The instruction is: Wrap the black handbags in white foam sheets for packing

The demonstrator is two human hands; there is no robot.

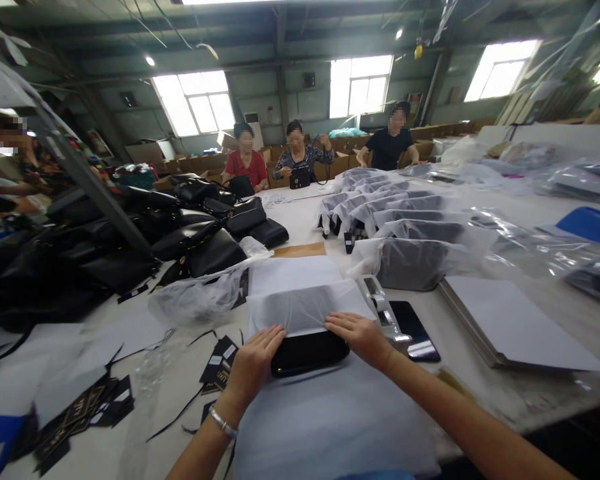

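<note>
A black handbag [310, 353] lies in front of me on a large sheet of white tissue paper [330, 413]. A fold of the thin white paper [300, 310] covers its far part, and the near end stays bare. My left hand [261, 357], with a silver bracelet at the wrist, is closed on the fold's left corner and the bag's side. On the other side, my right hand [361, 339] grips the fold's right part, fingers close together on top. Both thumbs are mostly hidden.
Black handbags [190, 240] are heaped at left; paper-wrapped bags [410, 260] stand in a row beyond. Black tags [85, 413] lie at left. A tape dispenser [377, 300], a phone [413, 330] and stacked boards [515, 320] are at right. Three people [303, 160] are across the table.
</note>
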